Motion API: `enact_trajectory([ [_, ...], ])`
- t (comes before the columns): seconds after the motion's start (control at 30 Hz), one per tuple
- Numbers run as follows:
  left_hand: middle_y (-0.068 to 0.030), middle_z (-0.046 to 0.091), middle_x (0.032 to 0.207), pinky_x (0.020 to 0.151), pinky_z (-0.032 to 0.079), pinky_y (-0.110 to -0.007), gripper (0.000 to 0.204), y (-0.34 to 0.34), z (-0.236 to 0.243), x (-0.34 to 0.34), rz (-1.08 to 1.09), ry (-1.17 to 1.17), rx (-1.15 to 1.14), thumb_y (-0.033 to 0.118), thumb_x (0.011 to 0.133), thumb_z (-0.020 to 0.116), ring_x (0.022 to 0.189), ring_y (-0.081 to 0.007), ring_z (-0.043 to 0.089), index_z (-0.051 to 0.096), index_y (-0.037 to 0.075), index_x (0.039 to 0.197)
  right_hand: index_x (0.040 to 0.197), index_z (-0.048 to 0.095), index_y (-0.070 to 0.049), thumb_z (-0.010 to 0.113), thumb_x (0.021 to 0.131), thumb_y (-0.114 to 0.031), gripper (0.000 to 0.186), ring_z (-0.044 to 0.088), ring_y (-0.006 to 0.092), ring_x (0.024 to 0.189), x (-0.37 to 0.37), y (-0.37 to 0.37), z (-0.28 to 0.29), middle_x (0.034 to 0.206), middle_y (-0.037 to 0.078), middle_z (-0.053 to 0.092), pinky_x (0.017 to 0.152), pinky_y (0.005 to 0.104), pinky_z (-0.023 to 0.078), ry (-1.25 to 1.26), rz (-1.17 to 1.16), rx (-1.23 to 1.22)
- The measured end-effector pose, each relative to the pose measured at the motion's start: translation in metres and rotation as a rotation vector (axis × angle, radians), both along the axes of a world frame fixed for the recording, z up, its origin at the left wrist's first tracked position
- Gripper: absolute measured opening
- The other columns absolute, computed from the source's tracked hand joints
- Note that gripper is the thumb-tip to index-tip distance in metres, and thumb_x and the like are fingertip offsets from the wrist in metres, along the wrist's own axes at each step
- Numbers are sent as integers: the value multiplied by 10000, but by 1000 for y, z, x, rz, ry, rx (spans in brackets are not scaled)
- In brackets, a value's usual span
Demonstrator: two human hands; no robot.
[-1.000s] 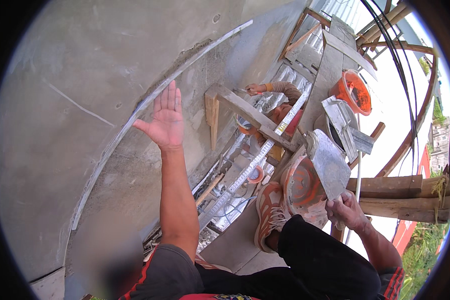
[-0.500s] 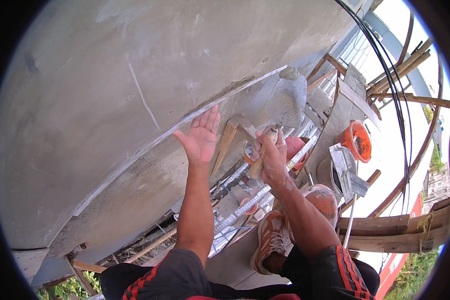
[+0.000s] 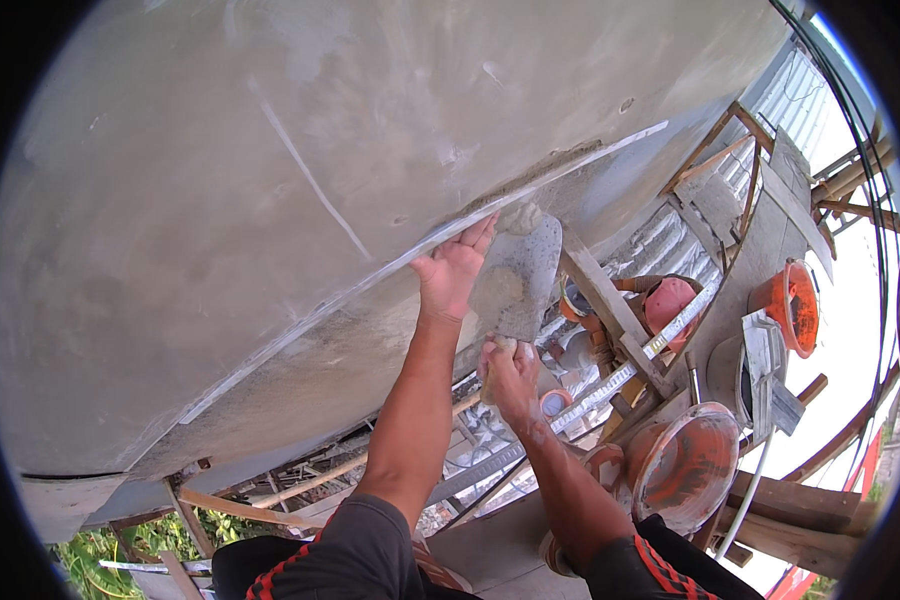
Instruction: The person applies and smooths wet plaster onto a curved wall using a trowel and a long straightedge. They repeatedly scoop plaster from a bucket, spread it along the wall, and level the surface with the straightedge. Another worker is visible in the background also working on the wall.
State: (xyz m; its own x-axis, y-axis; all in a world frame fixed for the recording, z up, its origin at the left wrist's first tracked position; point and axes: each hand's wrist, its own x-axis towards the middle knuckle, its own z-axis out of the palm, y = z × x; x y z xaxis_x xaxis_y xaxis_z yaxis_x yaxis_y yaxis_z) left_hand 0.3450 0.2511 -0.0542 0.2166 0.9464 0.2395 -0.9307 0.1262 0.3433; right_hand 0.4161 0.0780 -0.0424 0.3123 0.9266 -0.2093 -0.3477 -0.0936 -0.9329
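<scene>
My left hand, fingers stretched and palm showing, is up against the pale edge strip along the grey plastered wall. Just below and to its right, my right hand grips the handle of a grey trowel. The trowel's broad blade is raised beside my left hand, with a lump of wet grey mortar at its top edge, close to the strip. Whether the blade touches the wall, I cannot tell.
Planks form a scaffold at the right, holding an orange bucket, a stained basin and loose grey tools. Below, a co-worker in a red cap is partly hidden behind timber. Black cables hang at the right.
My right hand has lifted the trowel from beside the basin at lower right to beside my left hand at the strip. My left hand has stayed along the strip, its fingers now slightly bent.
</scene>
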Motion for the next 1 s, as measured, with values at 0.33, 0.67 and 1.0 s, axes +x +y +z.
enact_trajectory([
  [0.33,13,662,1431,1279,107,-688,861,15,-12,-9,-248,-68,165,675,629,863,1430,-289,509,685,243,1351,1158,601,6,736,968,-140,275,640,351,741,-9,32,-16,889,190,656,690,429,507,-771,-140,296],
  [0.67,-50,631,1435,1304,75,-666,436,34,-41,-13,-294,-122,179,450,997,618,1537,-302,303,665,175,1333,1238,533,18,644,979,-82,299,601,458,926,-29,36,-5,1042,243,575,782,522,486,-979,4,288],
  [1.0,20,667,1420,1311,63,-641,550,27,-17,-16,-313,-100,215,554,901,708,1534,-275,345,698,200,1322,1275,489,11,593,1032,-112,291,646,396,887,-43,-13,3,1040,214,617,772,477,513,-744,192,180],
])
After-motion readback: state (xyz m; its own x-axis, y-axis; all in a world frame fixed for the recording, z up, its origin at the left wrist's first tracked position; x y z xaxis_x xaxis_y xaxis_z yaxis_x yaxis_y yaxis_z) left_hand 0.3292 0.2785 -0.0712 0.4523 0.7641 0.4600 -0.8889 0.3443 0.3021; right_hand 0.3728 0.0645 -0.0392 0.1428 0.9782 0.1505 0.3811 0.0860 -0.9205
